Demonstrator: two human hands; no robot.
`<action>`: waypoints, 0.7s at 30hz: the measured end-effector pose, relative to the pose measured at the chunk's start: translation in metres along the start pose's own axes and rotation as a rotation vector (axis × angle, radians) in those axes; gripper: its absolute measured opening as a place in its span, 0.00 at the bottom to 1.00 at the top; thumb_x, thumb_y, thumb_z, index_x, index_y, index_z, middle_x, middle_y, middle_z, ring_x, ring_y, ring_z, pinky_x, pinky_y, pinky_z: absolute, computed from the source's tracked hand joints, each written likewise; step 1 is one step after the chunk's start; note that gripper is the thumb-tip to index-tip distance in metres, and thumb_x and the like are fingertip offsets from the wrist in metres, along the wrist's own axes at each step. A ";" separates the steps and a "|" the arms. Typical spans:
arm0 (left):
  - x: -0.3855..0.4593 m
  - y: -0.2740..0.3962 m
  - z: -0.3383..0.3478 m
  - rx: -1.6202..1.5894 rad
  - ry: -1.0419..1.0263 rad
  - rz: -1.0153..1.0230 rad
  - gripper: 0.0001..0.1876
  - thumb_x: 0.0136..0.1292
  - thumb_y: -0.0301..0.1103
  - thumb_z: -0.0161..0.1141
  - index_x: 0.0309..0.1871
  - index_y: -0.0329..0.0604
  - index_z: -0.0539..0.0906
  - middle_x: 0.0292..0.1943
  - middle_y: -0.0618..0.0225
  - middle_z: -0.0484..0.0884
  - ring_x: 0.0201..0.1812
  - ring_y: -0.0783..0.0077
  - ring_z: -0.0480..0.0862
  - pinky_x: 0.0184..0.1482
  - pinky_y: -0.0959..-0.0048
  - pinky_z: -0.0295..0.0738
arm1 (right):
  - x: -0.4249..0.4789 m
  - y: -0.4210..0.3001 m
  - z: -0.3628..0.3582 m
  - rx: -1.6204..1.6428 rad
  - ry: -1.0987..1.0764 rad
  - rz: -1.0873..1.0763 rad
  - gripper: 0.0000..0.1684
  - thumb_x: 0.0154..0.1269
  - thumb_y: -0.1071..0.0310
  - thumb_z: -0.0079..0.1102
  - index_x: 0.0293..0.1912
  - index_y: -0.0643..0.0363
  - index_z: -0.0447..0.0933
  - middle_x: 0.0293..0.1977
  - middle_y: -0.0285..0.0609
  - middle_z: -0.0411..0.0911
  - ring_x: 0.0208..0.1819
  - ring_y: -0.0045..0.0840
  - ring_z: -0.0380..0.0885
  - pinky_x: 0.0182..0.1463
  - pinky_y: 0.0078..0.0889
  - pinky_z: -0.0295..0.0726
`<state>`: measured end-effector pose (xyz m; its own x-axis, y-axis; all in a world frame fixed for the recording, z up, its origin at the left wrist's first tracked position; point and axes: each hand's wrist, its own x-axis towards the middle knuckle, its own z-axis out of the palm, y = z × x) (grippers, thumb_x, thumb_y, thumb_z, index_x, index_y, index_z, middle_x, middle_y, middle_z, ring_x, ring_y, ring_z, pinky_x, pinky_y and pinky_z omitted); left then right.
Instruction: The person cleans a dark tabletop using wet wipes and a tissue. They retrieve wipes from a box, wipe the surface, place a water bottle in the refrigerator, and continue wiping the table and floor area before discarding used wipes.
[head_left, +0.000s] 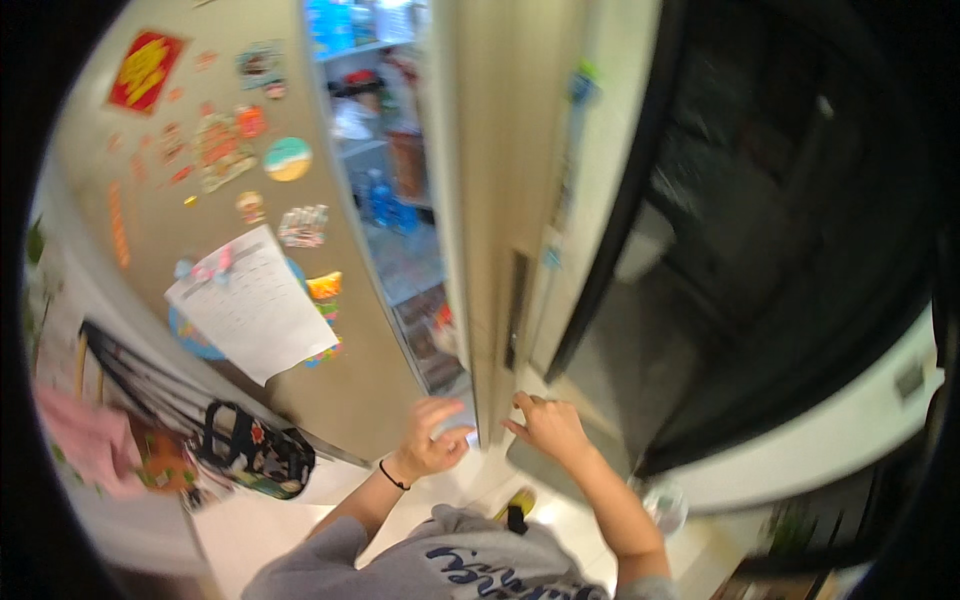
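My left hand (435, 442), with a black band at the wrist, is raised with its fingers curled and apart. Nothing shows in it, and motion blurs it. It is near the lower end of a narrow gap between a beige magnet-covered panel (352, 397), seemingly a refrigerator door, and a tall light-wood-coloured panel (487, 225). My right hand (553, 429) is at the foot of the tall panel, thumb and forefinger spread, with no object visible in it. Whether its fingertips touch the panel, I cannot tell. A dark recessed pull (516, 309) sits above that hand. Shelves (364, 150) with blurred goods show through the gap.
A paper sheet (251, 307) and several magnets are on the left panel. Bags (255, 454) hang at the lower left. On the right stands a large dark glass pane (750, 225) in a black frame. A yellow shoe (517, 504) shows on the pale floor below me.
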<state>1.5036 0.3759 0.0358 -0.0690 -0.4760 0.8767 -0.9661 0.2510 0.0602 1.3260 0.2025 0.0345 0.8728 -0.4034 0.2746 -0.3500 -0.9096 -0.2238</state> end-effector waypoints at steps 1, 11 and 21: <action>-0.007 0.000 -0.007 -0.006 0.022 -0.020 0.16 0.47 0.23 0.66 0.40 0.54 0.83 0.55 0.60 0.76 0.54 0.56 0.78 0.54 0.60 0.76 | -0.021 -0.008 0.019 0.080 -0.001 0.030 0.20 0.62 0.49 0.65 0.42 0.54 0.77 0.28 0.48 0.83 0.28 0.44 0.83 0.30 0.45 0.81; -0.126 0.018 -0.119 0.083 -0.217 -0.371 0.13 0.54 0.20 0.63 0.43 0.42 0.80 0.61 0.51 0.67 0.59 0.51 0.72 0.57 0.58 0.70 | -0.417 -0.050 0.051 -0.178 -0.634 1.028 0.08 0.62 0.66 0.62 0.38 0.59 0.82 0.39 0.49 0.84 0.43 0.44 0.83 0.46 0.43 0.84; -0.088 0.060 -0.127 -0.069 -0.114 -0.377 0.16 0.58 0.19 0.61 0.50 0.37 0.77 0.64 0.49 0.66 0.64 0.49 0.70 0.65 0.56 0.66 | -0.577 -0.192 -0.012 0.305 -0.163 1.447 0.07 0.62 0.76 0.61 0.40 0.61 0.84 0.33 0.52 0.84 0.36 0.43 0.85 0.42 0.39 0.82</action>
<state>1.4837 0.5399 0.0230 0.2559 -0.6351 0.7288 -0.9103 0.0954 0.4027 0.8860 0.6086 -0.0701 -0.1263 -0.8831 -0.4518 -0.8604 0.3242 -0.3931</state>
